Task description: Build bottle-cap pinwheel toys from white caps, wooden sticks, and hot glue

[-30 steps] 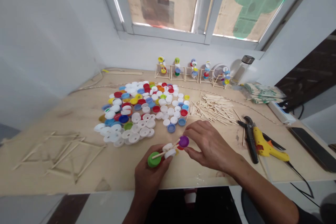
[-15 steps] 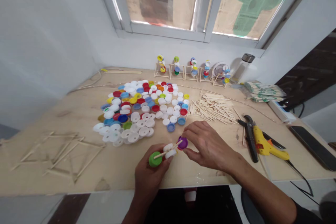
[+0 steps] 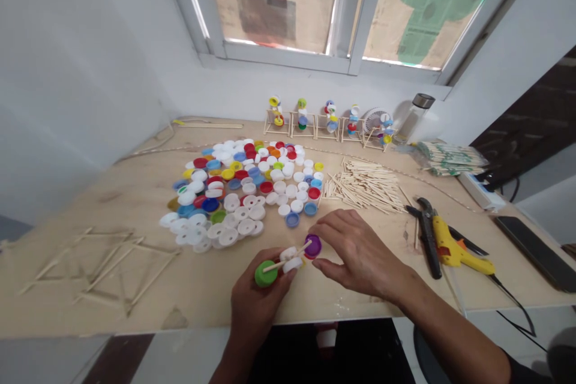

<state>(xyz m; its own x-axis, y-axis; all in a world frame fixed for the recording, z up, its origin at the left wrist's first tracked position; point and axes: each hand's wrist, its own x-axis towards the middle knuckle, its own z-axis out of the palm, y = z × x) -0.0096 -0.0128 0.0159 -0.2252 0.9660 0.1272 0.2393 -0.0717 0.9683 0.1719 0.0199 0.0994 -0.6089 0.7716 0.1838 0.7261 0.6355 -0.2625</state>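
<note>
My left hand [image 3: 257,297] is closed around a bottle-cap assembly near the table's front edge. A green cap [image 3: 265,274] forms one end, and a purple cap [image 3: 314,246] the other. Between them are white caps [image 3: 293,264], with thin wooden sticks [image 3: 274,266] running across. Bits of red and yellow show beneath the purple cap, mostly hidden. Just right of the purple cap, my right hand [image 3: 353,249] has its thumb and fingers apart with nothing between them. Whether an index fingertip still brushes the cap's rim is hard to tell.
Loose bottle caps [image 3: 243,192] spread behind my hands, beside a pile of sticks [image 3: 366,185]. Stick frames [image 3: 130,246] lie left. A yellow glue gun [image 3: 459,250], pliers [image 3: 429,237] and a phone [image 3: 535,252] are right. Several finished cap wheels [image 3: 330,120] stand by the wall.
My right thumb and fingers have loosened from the purple cap and drawn slightly right. My left hand keeps the assembly in nearly the same place.
</note>
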